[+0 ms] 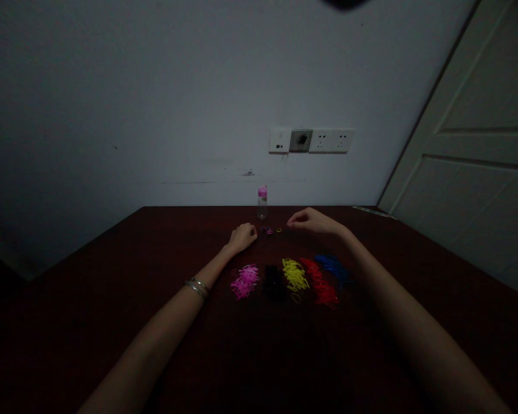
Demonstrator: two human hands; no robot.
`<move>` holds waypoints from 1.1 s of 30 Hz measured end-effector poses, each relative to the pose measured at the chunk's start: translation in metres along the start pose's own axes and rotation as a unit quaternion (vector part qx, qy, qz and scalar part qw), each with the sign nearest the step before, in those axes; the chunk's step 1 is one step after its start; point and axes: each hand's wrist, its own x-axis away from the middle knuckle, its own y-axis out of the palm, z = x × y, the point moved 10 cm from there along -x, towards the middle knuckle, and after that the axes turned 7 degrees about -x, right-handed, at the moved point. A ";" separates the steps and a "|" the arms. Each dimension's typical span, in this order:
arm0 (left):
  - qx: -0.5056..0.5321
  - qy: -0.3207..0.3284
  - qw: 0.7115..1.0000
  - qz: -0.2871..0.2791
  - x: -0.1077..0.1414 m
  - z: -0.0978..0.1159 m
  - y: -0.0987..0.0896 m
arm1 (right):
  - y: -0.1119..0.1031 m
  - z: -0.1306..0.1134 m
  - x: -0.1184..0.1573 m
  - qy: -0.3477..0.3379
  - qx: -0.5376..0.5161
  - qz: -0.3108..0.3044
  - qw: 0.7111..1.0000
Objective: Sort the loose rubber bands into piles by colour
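My left hand rests on the dark red-brown table, its fingers curled in; whatever they may hold is hidden. Just right of it lies a small cluster of pink and dark rubber bands. One yellow rubber band lies apart, between that cluster and my right hand. The right fingertips are pinched together low over the tabletop, and anything in them is too small to make out. Nearer to me are loose heaps of pink bands, black bands, yellow bands, red bands and blue bands.
Behind the small cluster stands a clear bottle with a pink top, close to the wall. Wall sockets sit above the table's back edge. A pale panelled door is at the right. The light is dim.
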 end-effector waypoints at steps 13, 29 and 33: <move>0.154 0.269 0.944 -0.115 0.042 0.176 0.008 | -0.019 0.033 -0.001 0.010 -0.014 0.047 0.999; 0.306 0.162 0.932 -0.108 0.023 0.144 -0.004 | -0.019 0.042 -0.001 0.024 -0.016 0.058 0.998; 0.336 0.060 0.939 -0.041 -0.003 0.085 -0.011 | -0.014 0.047 -0.002 0.037 -0.029 0.046 0.998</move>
